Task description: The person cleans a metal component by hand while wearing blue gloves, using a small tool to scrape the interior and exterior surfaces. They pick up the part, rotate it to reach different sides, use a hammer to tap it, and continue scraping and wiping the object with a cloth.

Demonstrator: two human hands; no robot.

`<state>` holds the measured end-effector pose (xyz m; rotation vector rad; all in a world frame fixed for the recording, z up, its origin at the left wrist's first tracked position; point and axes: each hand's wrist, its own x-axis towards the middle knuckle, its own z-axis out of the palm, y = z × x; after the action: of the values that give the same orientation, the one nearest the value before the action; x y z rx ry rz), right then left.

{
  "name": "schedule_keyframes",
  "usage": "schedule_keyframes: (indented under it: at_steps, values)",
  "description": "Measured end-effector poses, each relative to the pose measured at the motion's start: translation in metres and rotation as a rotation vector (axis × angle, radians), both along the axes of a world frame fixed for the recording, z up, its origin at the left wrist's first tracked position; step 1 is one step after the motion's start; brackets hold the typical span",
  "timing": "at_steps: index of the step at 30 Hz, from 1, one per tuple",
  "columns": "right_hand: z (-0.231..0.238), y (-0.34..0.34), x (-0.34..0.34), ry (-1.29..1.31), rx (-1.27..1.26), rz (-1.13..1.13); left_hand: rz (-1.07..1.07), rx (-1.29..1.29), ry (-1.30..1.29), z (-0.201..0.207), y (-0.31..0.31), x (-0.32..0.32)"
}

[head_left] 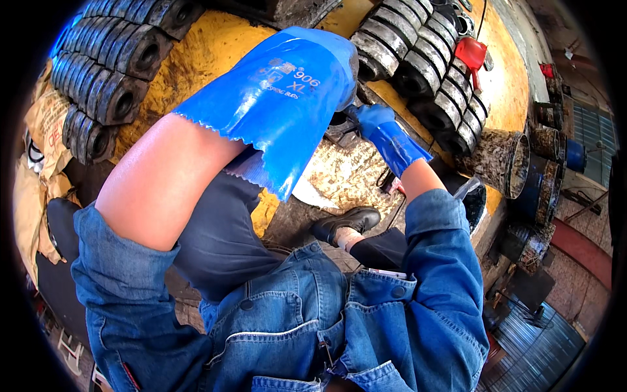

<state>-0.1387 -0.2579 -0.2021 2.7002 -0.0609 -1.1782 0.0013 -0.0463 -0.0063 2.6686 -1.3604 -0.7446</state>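
Note:
Long blue rubber gloves cover both my hands. My left hand [339, 68] reaches forward over the yellow work surface [212, 62]; its wide cuff faces me and its fingers are hidden on the far side. Close by on the right, my right hand [377, 124] has its fingers curled in by a dark, dirty metal part [338, 124]. Most of that part lies behind the left glove. Whatever the right fingers grip is too small and dark to name.
Stacked rows of dark metal ring-shaped blocks [114, 78] stand at the left, with more greasy cylindrical rows [418, 72] at the right. Beside these lies a red scoop [471, 55]. A crusted bucket [499, 160] and several drums stand farther right. Brown paper sacks [49, 130] sit at the left.

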Motion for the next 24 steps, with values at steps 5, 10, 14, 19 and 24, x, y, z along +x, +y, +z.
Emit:
schedule_keyframes:
  at_steps: [5, 10, 14, 19, 24]
  values:
    - [0.029, 0.004, -0.006, -0.072, 0.248, -0.339, 0.004, 0.092, -0.034, 0.011, -0.007, -0.009]
    - [0.041, 0.021, -0.005, -0.176, 0.344, -0.828, 0.001, 0.201, -0.096, 0.034, -0.013, -0.014]
    - [0.042, 0.034, -0.026, -0.437, 0.716, -1.140, 0.010, 0.183, -0.095, 0.030, -0.011, -0.014]
    - [0.020, 0.039, -0.032, -0.400, 0.774, -1.286, 0.026, 0.177, -0.108, 0.018, -0.011, -0.014]
    - [0.013, 0.050, -0.026, -0.470, 0.857, -1.011, 0.061, -0.239, -0.113, -0.019, 0.000, -0.013]
